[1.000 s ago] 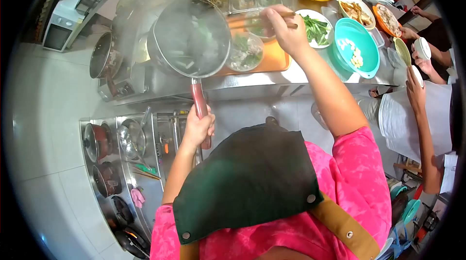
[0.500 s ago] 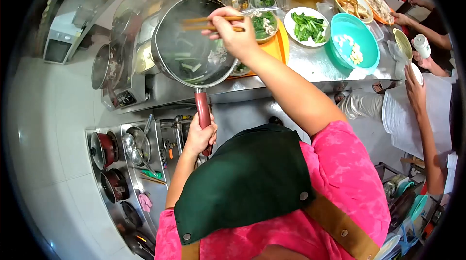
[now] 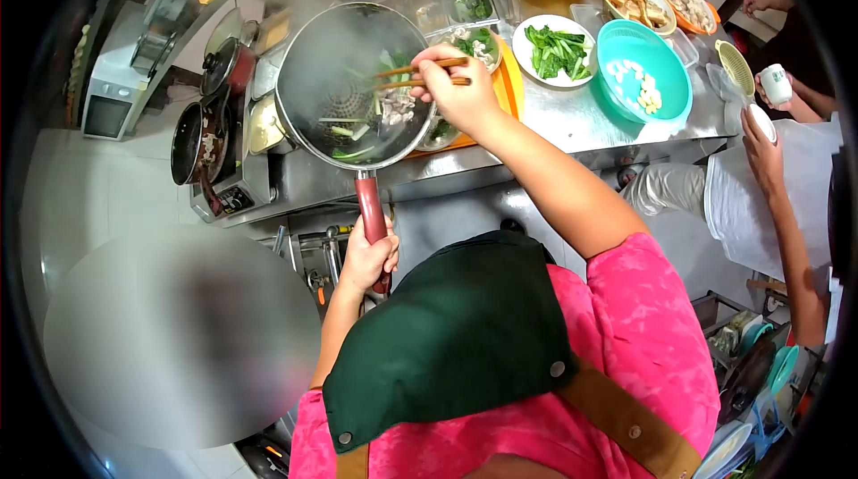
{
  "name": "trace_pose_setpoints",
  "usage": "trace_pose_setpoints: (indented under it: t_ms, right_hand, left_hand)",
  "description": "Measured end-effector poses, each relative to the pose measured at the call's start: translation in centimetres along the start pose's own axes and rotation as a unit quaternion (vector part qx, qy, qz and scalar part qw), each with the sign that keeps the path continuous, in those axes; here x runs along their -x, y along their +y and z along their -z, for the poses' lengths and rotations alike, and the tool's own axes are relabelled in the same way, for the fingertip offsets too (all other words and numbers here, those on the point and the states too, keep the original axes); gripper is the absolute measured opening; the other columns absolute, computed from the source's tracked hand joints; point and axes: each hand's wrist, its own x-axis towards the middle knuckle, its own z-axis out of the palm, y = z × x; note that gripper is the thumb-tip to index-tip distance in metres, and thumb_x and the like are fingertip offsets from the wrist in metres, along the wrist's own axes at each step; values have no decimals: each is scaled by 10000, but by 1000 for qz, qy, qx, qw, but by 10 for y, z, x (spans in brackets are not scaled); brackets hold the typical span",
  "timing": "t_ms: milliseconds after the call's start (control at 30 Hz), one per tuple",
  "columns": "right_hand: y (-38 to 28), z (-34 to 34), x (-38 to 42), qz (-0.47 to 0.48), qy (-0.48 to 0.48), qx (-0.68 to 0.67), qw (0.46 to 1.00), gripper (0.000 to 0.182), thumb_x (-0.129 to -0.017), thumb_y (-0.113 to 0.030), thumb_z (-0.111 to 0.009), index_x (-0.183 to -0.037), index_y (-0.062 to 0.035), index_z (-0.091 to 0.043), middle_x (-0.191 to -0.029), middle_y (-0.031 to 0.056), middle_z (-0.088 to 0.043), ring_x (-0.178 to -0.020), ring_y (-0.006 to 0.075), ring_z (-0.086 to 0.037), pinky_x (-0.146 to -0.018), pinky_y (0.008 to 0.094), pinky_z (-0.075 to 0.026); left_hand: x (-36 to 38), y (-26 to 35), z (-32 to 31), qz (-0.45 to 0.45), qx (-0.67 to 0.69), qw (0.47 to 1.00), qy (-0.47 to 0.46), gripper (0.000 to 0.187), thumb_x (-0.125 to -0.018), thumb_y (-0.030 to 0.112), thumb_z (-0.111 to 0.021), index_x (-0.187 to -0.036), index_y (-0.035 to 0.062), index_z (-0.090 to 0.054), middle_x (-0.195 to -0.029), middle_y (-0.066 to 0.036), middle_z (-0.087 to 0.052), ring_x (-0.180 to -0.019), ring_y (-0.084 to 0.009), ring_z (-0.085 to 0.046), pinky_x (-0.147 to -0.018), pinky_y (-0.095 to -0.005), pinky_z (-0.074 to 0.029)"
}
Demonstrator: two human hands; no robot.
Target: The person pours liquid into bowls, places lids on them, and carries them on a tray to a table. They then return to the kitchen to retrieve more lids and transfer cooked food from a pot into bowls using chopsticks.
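Note:
My left hand (image 3: 368, 257) grips the red handle (image 3: 371, 208) of a steaming pan (image 3: 308, 135), which is tilted over the counter's edge. Wooden chopsticks (image 3: 454, 81) are pinched in my right hand (image 3: 460, 95), their tips inside the pan. Green stalks (image 3: 349, 130) and pale meat pieces (image 3: 396, 107) lie in the pan, partly veiled by steam. Right of the pan, a bowl of greens and meat (image 3: 483, 46) stands on an orange tray (image 3: 511, 86), partly behind my right hand.
Farther right are a white plate of greens (image 3: 556, 50), a teal basket (image 3: 684, 90) with pale pieces and two dishes of food. A co-worker's hands (image 3: 764, 144) hold a white cup and a lid. Another pan (image 3: 189, 144) sits left. A round blur covers the lower left.
The chopsticks and my right hand have shifted slightly right. The pan sits a little lower and to the left in view. A blurred round patch has appeared at lower left.

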Motion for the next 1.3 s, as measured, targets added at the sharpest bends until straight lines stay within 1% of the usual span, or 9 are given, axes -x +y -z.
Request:
trace_pose_setpoints:
  t_ms: [100,200,300,500,567,767,833,1000,1300]
  right_hand:
    - [-5,-6,-2,17,9,-84,996,140,-855,-126,-473,-916,-10,-523,-767,72,-573,-674,155,-607,-548,221,-484]
    - [15,-1,-6,44,23,31,998,121,-852,-124,-478,-885,-14,-513,-760,87,-566,-660,134,-596,-530,222,-476]
    - [10,7,7,-47,33,32,998,112,-855,-122,-470,-872,-27,-526,-697,56,-573,-617,106,-572,-494,218,-449]
    - [-2,-21,29,-29,-89,-30,995,124,-858,-112,-469,-866,-3,-528,-719,57,-574,-639,111,-579,-543,217,-461]
    - [17,-5,18,24,-96,164,981,122,-859,-108,-468,-866,0,-525,-731,59,-563,-649,118,-583,-565,219,-461]
    - [-8,-26,24,47,-84,-8,995,110,-858,-96,-458,-872,-5,-518,-760,66,-557,-651,133,-584,-582,224,-457]
    - [-4,-28,23,84,-90,147,981,107,-846,-79,-465,-846,7,-530,-724,59,-560,-635,122,-581,-570,222,-450]
    - [8,-13,17,14,-48,77,996,116,-847,-90,-478,-862,6,-540,-719,44,-546,-590,110,-569,-502,217,-445]
    - [12,-9,8,98,-43,281,954,87,-798,-67,-519,-811,13,-550,-721,116,-534,-605,175,-527,-557,254,-411]
  left_hand:
    - [-1,-1,0,5,-11,1000,4,236,-711,-40,-467,-912,19,-359,-572,-40,-412,-360,-104,-384,-358,-253,-378]
    - [-1,-1,-1,2,-19,1000,0,234,-708,-48,-464,-904,27,-360,-582,-41,-414,-360,-107,-388,-356,-251,-370]
    - [-4,-2,-3,-7,-20,1000,10,217,-711,-61,-444,-876,49,-357,-587,-36,-412,-350,-112,-384,-353,-252,-361]
    - [-11,-8,0,-37,-74,996,16,225,-706,-31,-465,-886,58,-364,-572,-36,-427,-364,-119,-421,-351,-261,-363]
    - [-11,-10,2,-37,-36,999,17,222,-709,-30,-474,-885,55,-370,-571,-42,-439,-370,-119,-426,-352,-264,-362]
    - [-16,-18,2,-43,-80,995,44,205,-720,-6,-507,-876,39,-382,-586,-43,-449,-382,-124,-438,-364,-274,-366]
    - [-15,-18,2,-58,-113,991,52,208,-724,13,-515,-890,30,-390,-591,-46,-453,-373,-119,-435,-355,-264,-358]
    - [-23,-33,9,-82,-201,972,88,237,-689,104,-549,-883,16,-445,-760,-131,-520,-735,-274,-534,-688,-346,-419]
    - [-13,-26,6,-105,-304,943,79,296,-708,135,-543,-946,18,-412,-794,-210,-533,-789,-392,-518,-701,-407,-412]
